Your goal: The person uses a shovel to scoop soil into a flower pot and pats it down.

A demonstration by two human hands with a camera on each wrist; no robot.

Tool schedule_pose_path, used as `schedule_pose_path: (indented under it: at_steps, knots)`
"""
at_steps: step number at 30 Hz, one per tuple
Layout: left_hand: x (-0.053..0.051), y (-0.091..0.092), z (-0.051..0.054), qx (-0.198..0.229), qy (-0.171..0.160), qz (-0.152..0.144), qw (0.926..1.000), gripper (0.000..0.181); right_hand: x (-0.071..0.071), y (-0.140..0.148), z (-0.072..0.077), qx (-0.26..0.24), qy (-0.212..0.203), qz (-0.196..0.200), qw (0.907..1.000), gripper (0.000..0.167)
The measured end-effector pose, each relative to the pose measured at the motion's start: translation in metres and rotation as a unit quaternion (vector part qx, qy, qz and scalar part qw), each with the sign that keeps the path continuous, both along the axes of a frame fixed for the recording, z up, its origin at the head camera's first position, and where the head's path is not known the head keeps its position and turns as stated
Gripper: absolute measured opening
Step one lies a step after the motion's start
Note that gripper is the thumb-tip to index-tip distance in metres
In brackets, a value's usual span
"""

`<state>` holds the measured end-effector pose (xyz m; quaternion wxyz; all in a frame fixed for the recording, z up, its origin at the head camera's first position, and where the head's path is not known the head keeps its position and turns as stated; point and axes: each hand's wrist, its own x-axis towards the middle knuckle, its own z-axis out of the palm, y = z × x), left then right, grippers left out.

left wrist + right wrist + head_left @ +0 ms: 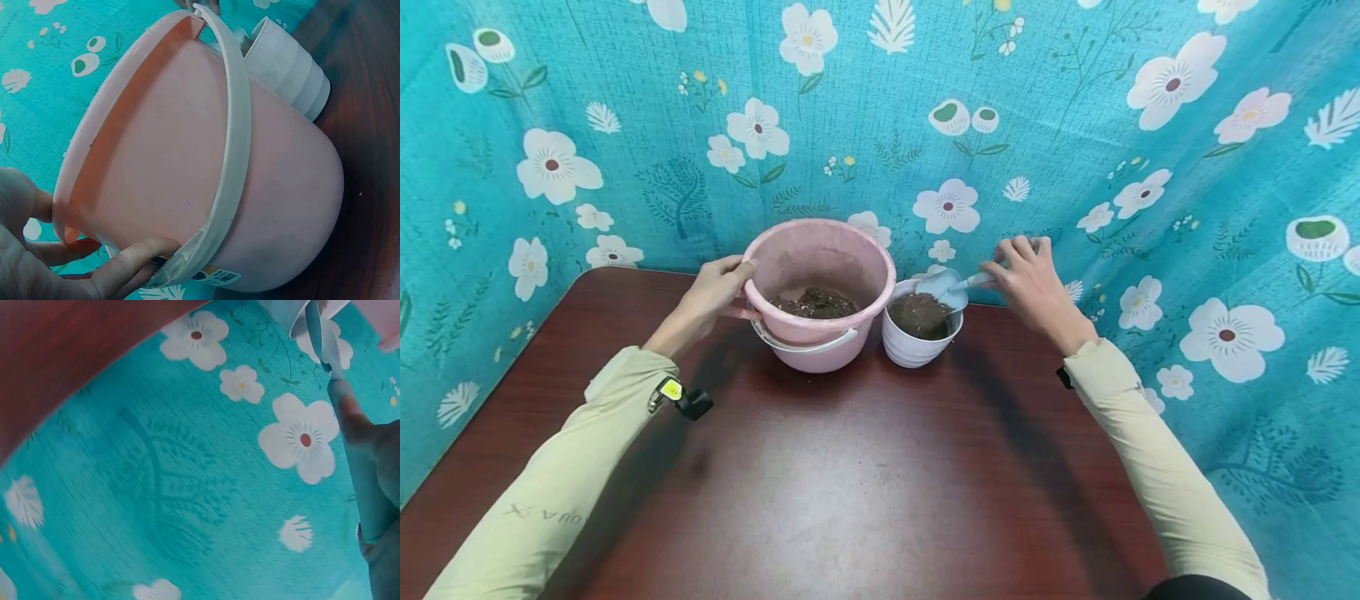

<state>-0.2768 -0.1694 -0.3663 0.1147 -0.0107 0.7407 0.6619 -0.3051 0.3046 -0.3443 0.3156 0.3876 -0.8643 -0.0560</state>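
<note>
A pink bucket (820, 258) with some dark soil (816, 305) in its bottom stands near the table's back edge. My left hand (711, 296) grips its rim on the left side, thumb on top; in the left wrist view, fingers reach below the rim beside the white bail handle (237, 131). Right next to the bucket is a white ribbed plant pot (913, 354) holding soil (917, 317). Above the pot's right side, my right hand (1030, 283) holds a light blue trowel (951, 289) by its handle. The trowel's blade lies over the pot's rim, tilted toward the soil.
The dark red-brown table (835, 475) spreads out in front of the bucket and pot. A turquoise flowered curtain (850, 108) hangs close behind them and along both sides.
</note>
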Motion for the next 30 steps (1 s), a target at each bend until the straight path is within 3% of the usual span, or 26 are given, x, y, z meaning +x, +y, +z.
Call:
schedule_pose_path:
  at_steps: [7,10,16,23,30]
  knots:
    - [0.000,0.001,0.000,0.000,0.006,0.003,1.0000,0.057,0.006,-0.006,0.011,0.066,0.041,-0.030,0.9965,0.017]
    - [0.000,0.001,0.000,-0.007,0.008,0.004,0.9999,0.057,0.006,-0.007,0.013,0.061,0.051,-0.044,0.9959,0.015]
    - [0.000,0.002,-0.001,-0.011,0.008,0.005,0.9999,0.057,0.001,-0.016,0.017,-0.020,0.070,-0.051,0.9961,0.019]
    - [0.002,0.003,-0.001,-0.018,0.008,0.006,0.9998,0.058,-0.006,-0.042,0.025,-0.119,0.077,-0.065,0.9878,0.021]
    - [0.002,0.002,-0.001,-0.018,0.011,0.006,0.9998,0.058,-0.007,-0.083,0.028,-0.149,0.063,-0.038,0.9860,0.020]
